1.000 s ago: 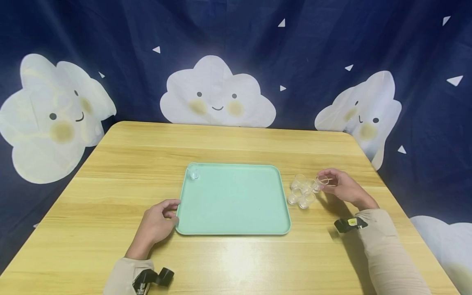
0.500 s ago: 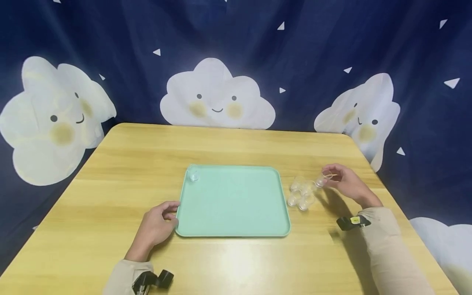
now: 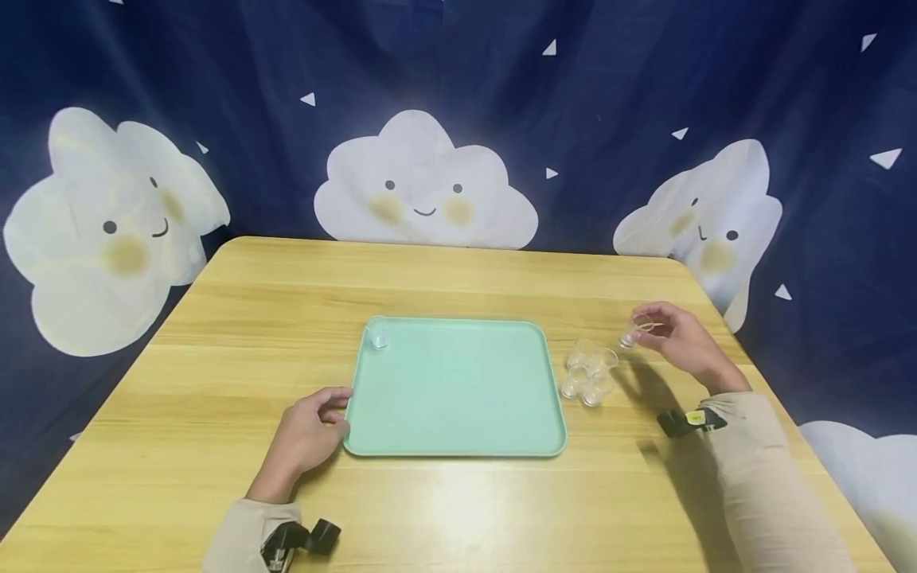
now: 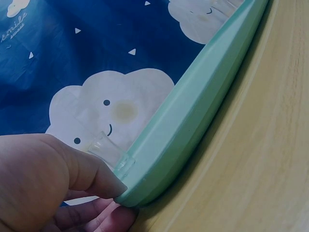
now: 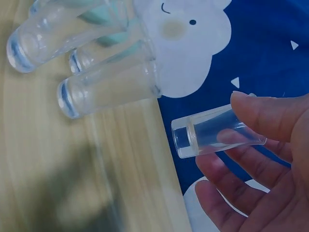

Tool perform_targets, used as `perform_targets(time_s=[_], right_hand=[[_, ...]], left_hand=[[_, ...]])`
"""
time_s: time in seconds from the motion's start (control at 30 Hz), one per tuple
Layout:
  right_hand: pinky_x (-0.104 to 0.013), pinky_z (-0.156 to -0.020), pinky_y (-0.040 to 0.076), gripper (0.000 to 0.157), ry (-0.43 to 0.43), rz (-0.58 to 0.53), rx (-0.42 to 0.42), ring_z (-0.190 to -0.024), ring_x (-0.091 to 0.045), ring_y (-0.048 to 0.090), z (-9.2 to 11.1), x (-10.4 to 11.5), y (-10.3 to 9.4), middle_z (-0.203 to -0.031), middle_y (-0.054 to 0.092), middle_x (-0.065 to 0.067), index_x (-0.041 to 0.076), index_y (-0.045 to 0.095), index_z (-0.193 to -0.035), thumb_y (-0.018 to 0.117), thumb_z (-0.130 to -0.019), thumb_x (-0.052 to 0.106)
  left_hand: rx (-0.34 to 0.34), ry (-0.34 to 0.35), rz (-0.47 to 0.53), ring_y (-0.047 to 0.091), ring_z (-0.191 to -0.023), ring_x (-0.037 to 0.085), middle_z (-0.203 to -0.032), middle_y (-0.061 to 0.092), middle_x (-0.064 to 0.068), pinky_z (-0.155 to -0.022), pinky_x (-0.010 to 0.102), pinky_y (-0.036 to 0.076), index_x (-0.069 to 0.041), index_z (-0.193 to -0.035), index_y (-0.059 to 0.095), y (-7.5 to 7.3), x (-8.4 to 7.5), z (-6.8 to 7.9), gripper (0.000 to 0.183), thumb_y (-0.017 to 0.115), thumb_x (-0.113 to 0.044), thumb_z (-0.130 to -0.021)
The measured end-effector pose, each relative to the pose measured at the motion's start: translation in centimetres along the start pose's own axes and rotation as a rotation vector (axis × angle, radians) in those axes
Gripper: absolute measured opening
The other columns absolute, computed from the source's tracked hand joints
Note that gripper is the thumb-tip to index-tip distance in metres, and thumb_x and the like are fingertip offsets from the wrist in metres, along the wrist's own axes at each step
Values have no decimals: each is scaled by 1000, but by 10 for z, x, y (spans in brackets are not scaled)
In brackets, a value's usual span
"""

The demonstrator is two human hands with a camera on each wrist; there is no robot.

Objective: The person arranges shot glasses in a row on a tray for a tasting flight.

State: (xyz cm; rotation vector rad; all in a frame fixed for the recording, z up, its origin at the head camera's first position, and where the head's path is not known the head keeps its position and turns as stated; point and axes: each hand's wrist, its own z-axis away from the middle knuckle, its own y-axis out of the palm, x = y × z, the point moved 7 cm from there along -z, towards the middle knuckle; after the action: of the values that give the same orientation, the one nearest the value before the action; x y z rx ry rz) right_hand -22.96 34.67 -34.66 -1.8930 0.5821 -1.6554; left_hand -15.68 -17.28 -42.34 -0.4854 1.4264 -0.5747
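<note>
"Left hand (image 3: 304,434) and right hand (image 3: 677,342): condition?"

"Left: thumb at the rim, fingers beneath, pinching the green tray (image 3: 458,390) on its left side, toward the near corner. Right: thumb and fingertips closed around one clear cup (image 5: 207,130), mouth upward, base apparently off the table (image 3: 458,278)."

"Location of the held cup?"

"Right of the tray, near but apart from four clear cups (image 3: 593,390). Those stand grouped on the table, just beside the tray's right edge. A further cup (image 3: 380,338) stands inside the tray at its far left corner."

"Step in hand?"

"In my judgement, one cup being lifted clear of the group, the left hand steadying the tray."

"Requirements for the next move?"

"Any carry toward the tray calls for height over the neighbouring rims; a knock could topple them. Cup looks smooth and light, so I would advise a secure pinch without squeezing, and the tray held still."
</note>
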Motion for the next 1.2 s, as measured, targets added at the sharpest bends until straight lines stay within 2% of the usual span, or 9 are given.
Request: perform_targets(time_s=[0.33,0.67,0.87,1.2], right_hand=[[-14,-74,47,44,27,-15,-69,-89,2,57,-1,12,-4,-109,58,-6,-5,50,-129,64,-94,18],[-14,-73,48,43,-2,-65,-99,-86,1,59,-9,27,3,-102,61,4,-5,53,-127,67,-91,13],[-15,-73,48,43,-7,-90,-86,-87,-1,60,-14,34,9,-104,61,1,-5,53,-127,68,-90,11],[-16,-76,48,41,-20,-143,-45,-91,-6,60,-21,49,26,-113,59,-19,-7,53,-124,68,-89,9]], left_hand=[[3,-5,9,62,-91,20,-113,66,11,-78,36,48,-1,-125,62,1,-1,0,43,59,0,-82],[5,-7,5,62,-92,20,-113,66,12,-78,36,48,-1,-124,62,0,-1,0,42,60,-1,-82],[3,0,1,62,-92,21,-113,66,12,-79,37,49,-1,-125,62,0,-1,1,42,60,-1,-82],[1,5,-8,63,-91,20,-113,66,12,-78,37,49,-1,-124,62,0,0,1,43,60,-1,-82]])
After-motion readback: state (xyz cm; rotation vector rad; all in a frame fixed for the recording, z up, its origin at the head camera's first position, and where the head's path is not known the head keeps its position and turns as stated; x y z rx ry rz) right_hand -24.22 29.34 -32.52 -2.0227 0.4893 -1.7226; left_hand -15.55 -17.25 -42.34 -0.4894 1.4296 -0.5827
